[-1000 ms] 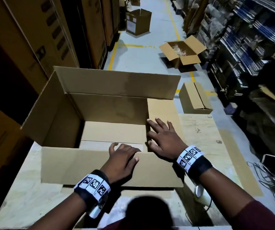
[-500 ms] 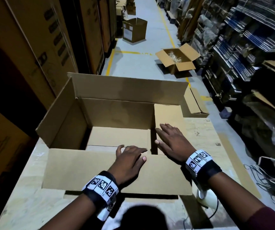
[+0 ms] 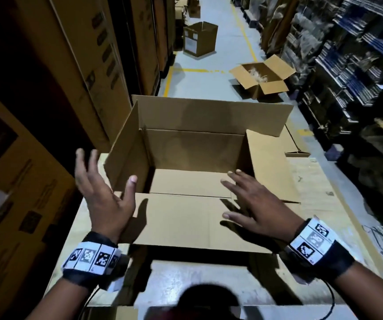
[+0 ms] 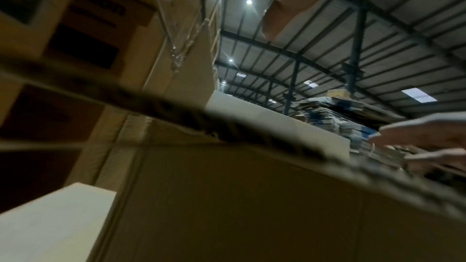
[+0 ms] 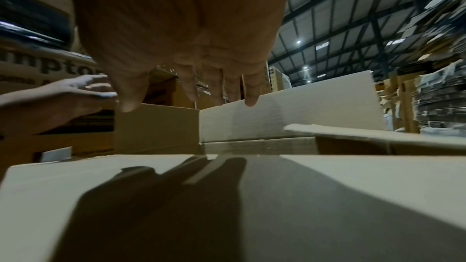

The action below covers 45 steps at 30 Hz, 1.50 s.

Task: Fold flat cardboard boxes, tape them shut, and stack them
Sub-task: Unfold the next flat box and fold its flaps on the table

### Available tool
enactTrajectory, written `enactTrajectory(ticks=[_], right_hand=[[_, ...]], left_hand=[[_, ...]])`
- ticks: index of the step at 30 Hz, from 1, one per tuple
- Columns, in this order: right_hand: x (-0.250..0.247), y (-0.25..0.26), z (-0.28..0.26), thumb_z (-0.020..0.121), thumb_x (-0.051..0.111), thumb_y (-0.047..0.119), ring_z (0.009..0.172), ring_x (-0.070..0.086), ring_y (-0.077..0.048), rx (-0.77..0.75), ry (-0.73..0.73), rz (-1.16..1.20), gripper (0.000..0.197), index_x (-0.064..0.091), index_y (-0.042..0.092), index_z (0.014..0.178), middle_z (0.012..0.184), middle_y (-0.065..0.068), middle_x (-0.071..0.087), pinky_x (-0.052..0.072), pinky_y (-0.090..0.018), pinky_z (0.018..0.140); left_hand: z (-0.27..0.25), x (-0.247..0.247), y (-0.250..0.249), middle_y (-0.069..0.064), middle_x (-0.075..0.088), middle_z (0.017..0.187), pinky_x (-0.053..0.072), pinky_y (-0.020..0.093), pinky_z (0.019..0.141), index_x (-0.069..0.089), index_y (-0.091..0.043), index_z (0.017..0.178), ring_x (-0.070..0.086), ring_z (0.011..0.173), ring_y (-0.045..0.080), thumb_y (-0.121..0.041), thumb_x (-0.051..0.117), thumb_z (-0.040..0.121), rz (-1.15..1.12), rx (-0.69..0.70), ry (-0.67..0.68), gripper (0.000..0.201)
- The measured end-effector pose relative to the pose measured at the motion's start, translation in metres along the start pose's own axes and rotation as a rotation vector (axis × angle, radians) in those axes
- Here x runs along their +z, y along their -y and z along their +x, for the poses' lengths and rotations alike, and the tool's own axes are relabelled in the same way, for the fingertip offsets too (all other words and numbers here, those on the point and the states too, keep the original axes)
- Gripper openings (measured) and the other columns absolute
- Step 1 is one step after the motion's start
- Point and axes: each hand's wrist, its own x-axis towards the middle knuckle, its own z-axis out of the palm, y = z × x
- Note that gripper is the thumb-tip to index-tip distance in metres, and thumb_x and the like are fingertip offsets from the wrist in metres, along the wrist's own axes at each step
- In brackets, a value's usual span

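the cardboard box (image 3: 195, 158) sits open on the pale tabletop (image 3: 319, 181), just in front of the person. its far flap stands upright, its left flap is raised, its right flap lies out flat, and its near flap is folded down toward the person. the left hand (image 3: 105, 195) is lifted beside the box's left flap, fingers spread and holding nothing. the right hand (image 3: 255, 204) hovers palm-down over the near flap and the box's right inner corner, fingers straight and splayed; in the right wrist view its shadow falls on the flap below, so it looks clear of the cardboard. tall stacked cartons (image 3: 75, 65) wall in the left side, close against the tabletop. across the aisle floor lie an open box with filler (image 3: 263, 77) and an upright labelled box (image 3: 199, 39) farther off. dark shelving (image 3: 359, 65) crowds the right, and loose cables (image 3: 379, 239) hang off the tabletop's right edge.
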Motion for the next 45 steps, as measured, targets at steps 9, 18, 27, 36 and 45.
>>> enactTrajectory(ticks=[9, 18, 27, 36, 45], right_hand=[[0.056, 0.075, -0.005, 0.07, 0.064, 0.081, 0.155, -0.013, -0.03, 0.004, 0.297, -0.241, 0.121, 0.001, 0.031, 0.162, 0.169, -0.008, -0.01, 0.0, -0.049, 0.124], [0.04, 0.072, -0.03, 0.05, 0.089, 0.031, 0.11, 0.067, -0.024, -0.001, 0.037, -0.396, 0.094, 0.055, 0.024, 0.137, 0.131, -0.001, 0.067, 0.046, -0.042, 0.1], [-0.03, 0.054, 0.004, 0.092, 0.07, 0.038, 0.082, 0.068, -0.018, 0.045, -0.146, -0.25, 0.019, 0.065, 0.027, 0.107, 0.093, 0.006, 0.07, 0.046, -0.027, 0.059], [-0.002, 0.019, 0.056, 0.098, 0.055, 0.048, 0.143, 0.04, -0.033, 0.25, -0.071, -0.359, 0.067, 0.032, 0.026, 0.157, 0.156, -0.014, 0.042, 0.029, -0.059, 0.115], [0.046, -0.008, 0.037, 0.077, -0.008, 0.079, 0.156, -0.013, -0.029, 0.325, 0.31, -0.159, 0.097, -0.005, 0.033, 0.161, 0.169, -0.006, -0.016, -0.002, -0.056, 0.122]], left_hand=[[-0.022, 0.018, 0.033, -0.006, 0.019, 0.166, 0.018, 0.044, 0.122, 0.01, -0.037, 0.159, 0.016, 0.153, 0.018, -0.076, 0.029, 0.092, 0.272, 0.262, 0.968, 0.08], [0.004, 0.011, 0.023, 0.0, 0.06, 0.137, 0.038, 0.043, 0.108, 0.059, -0.028, 0.132, 0.05, 0.13, 0.017, -0.077, 0.02, 0.093, 0.136, 0.178, 1.181, 0.073], [0.062, -0.016, -0.01, -0.006, 0.067, 0.064, 0.045, 0.027, 0.052, 0.074, -0.033, 0.092, 0.065, 0.062, 0.016, -0.079, 0.016, 0.091, 0.309, 0.646, 0.847, 0.074], [0.08, 0.044, -0.012, -0.004, 0.058, 0.136, 0.02, 0.05, 0.117, 0.045, -0.04, 0.143, 0.046, 0.129, 0.024, -0.033, 0.047, 0.099, 0.634, 0.465, 0.904, 0.045], [0.069, 0.056, 0.08, 0.013, 0.04, 0.152, 0.048, 0.05, 0.098, 0.034, -0.031, 0.153, 0.049, 0.127, 0.039, -0.028, 0.042, 0.104, 0.585, -0.161, 0.851, 0.049]])
